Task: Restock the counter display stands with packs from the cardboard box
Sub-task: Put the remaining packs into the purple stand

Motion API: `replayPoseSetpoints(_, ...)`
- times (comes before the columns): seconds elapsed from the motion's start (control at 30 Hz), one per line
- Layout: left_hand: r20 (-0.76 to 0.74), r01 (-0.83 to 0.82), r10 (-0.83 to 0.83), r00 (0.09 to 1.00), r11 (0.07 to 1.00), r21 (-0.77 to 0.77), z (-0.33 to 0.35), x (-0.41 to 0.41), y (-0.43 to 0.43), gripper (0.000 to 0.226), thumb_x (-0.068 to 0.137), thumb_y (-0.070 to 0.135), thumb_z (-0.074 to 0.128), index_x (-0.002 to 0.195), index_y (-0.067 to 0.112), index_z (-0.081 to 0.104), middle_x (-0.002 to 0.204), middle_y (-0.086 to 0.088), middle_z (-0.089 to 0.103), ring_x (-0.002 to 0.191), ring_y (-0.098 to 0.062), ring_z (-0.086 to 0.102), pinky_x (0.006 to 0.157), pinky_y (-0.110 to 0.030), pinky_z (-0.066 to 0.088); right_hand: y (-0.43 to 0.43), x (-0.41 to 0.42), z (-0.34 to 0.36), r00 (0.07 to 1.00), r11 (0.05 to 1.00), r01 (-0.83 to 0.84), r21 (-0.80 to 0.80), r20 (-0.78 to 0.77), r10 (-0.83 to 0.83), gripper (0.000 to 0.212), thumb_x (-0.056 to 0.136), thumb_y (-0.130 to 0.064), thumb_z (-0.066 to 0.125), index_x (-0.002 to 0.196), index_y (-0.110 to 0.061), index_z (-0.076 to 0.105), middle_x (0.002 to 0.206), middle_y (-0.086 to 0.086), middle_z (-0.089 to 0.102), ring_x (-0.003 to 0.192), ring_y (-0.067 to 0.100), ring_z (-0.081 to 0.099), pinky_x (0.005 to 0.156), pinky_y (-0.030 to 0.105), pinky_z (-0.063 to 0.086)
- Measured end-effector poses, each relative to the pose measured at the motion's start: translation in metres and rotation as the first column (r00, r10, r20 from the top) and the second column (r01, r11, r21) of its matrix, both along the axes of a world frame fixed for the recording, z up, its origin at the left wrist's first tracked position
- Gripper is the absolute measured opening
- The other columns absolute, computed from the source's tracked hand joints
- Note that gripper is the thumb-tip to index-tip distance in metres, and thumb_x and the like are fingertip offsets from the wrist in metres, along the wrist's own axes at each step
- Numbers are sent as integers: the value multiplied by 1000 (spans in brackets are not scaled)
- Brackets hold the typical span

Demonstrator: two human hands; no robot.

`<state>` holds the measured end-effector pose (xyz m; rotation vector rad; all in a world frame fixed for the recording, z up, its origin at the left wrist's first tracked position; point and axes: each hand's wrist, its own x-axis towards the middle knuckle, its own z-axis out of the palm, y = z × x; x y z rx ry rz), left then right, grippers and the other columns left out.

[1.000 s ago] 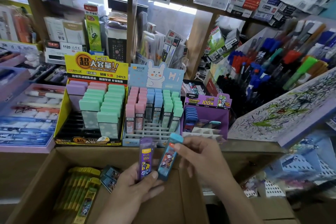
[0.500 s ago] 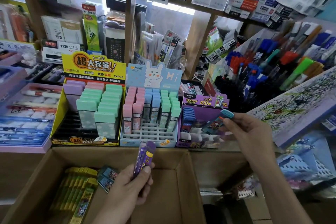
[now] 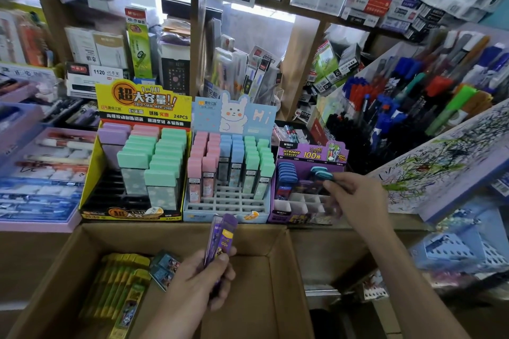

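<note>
An open cardboard box [image 3: 272, 278] sits below the counter, with yellow packs [image 3: 118, 292] and two dark picture packs [image 3: 164, 268] inside. Over the box, my left hand [image 3: 198, 281] holds purple packs [image 3: 221, 237] upright. My right hand [image 3: 355, 201] pinches a teal-capped pack [image 3: 323, 175] that stands in the purple display stand [image 3: 303, 181] on the counter, beside a column of blue-capped packs [image 3: 286, 173]. The lower slots of that stand look empty.
Left of the purple stand are a light-blue bunny stand [image 3: 228, 162] with pink, blue and green packs and a yellow stand [image 3: 137, 157] with green and purple ones. A sloped rack of pens [image 3: 413, 107] rises at the right. Shelves of stationery fill the back.
My right hand has carried the teal-capped pack from in front of the box up into the purple stand. My left hand keeps holding the purple packs over the box.
</note>
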<state>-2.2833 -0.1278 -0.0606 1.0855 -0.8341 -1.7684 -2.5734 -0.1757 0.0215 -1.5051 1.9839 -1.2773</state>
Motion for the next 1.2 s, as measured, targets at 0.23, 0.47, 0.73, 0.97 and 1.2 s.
replayPoseSetpoints(0.23, -10, 12, -12, 1000, 1000, 25, 8, 1, 2, 18, 99, 5, 55, 105, -4, 70, 67, -19, 58, 47, -22, 44, 40, -22, 27, -6, 3, -9, 969, 997, 38, 67, -245, -21, 25, 100, -24, 67, 76, -27, 71, 52, -5, 67, 38, 9, 62, 40, 28, 52)
replayPoseSetpoints(0.47, -84, 20, -13, 996, 996, 87, 18, 0, 5, 26, 100, 9, 51, 108, -7, 70, 69, -23, 62, 45, -23, 47, 40, -23, 27, -4, 6, -11, 974, 995, 100, -10, -205, -100, 23, 98, -23, 70, 75, -23, 72, 63, -3, 72, 46, 9, 66, 44, 34, 59)
replayPoseSetpoints(0.73, -78, 49, -45, 996, 997, 54, 18, 0, 8, 35, 87, 24, 60, 113, 1, 66, 96, -27, 75, 60, -28, 68, 45, -29, 50, 19, 27, -2, 992, 995, 31, -100, -117, -43, 18, 95, -24, 73, 78, -31, 73, 65, -11, 73, 51, 7, 66, 49, 27, 55)
replayPoseSetpoints(0.97, -54, 70, -69, 996, 997, 25, 18, -1, 9, 43, 79, 29, 65, 117, 9, 66, 100, -20, 77, 71, -28, 75, 54, -29, 59, 31, 68, -8, 968, 978, -206, 3, 146, 204, 7, 93, -26, 75, 88, -27, 78, 72, -2, 76, 45, 9, 60, 42, 17, 46)
replayPoseSetpoints(1.2, -33, 87, -86, 996, 996, 26, 16, 1, 10, 48, 75, 34, 70, 119, 16, 67, 102, -16, 78, 83, -31, 77, 59, -28, 60, 34, 98, -24, 837, 899, -428, 89, 413, 358, 12, 91, -16, 77, 102, -11, 76, 82, 10, 78, 52, 19, 65, 37, 26, 47)
